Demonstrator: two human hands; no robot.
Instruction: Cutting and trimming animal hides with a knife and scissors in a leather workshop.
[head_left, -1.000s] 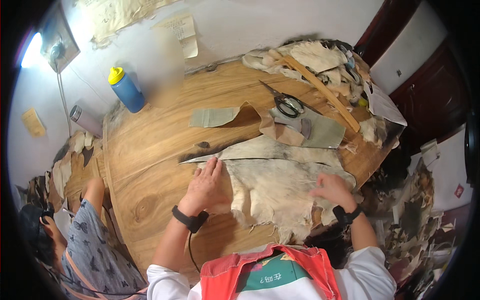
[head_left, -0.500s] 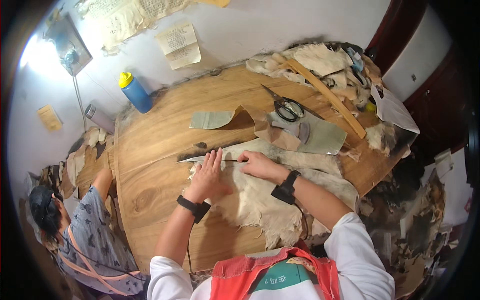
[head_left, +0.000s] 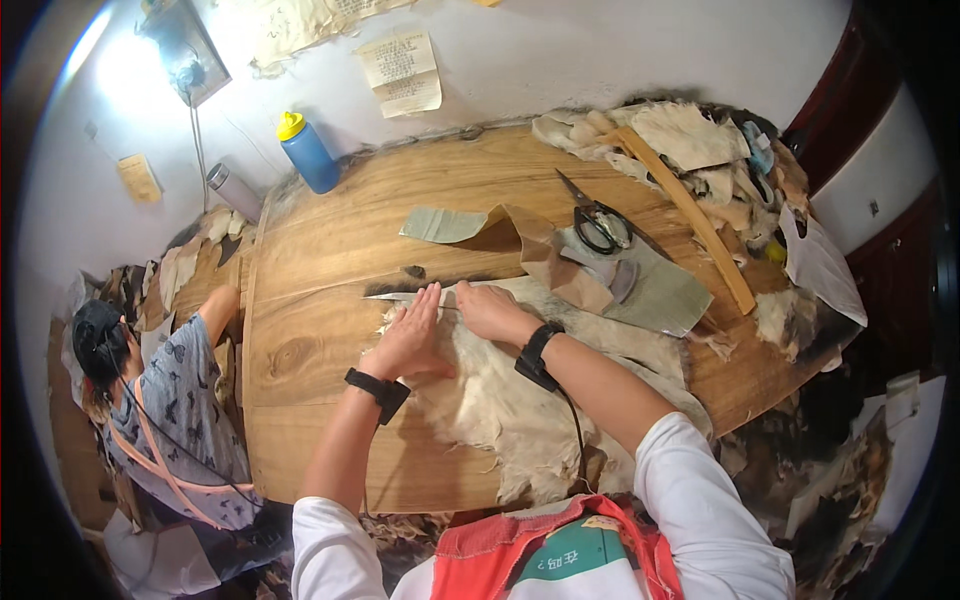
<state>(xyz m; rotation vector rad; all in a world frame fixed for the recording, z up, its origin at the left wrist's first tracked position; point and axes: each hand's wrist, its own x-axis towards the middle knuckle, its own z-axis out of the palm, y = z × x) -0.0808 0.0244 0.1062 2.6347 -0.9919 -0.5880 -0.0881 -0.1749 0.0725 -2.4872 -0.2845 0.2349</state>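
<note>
A pale, ragged-edged animal hide lies on the wooden table in front of me, with dark fur showing along its far edge. My left hand rests flat on its left part, fingers stretched out and pointing away from me. Close beside it on the right, my right hand is closed at the far edge of the hide; what its fingers grip is hidden. A thin, light, pointed piece sticks out to the left past my left fingertips. I cannot tell whether it is a blade or a strip of hide.
Beyond my hands lie curled sandpaper-like sheets and black-handled scissors. A wooden bar leans over heaped hide scraps. A blue bottle and a grey flask stand near the wall. A co-worker sits at the left.
My right hand has slid left along the far edge of the hide, closing the gap to my left hand. The left hand stays flat on the hide. The whole view has shifted slightly.
</note>
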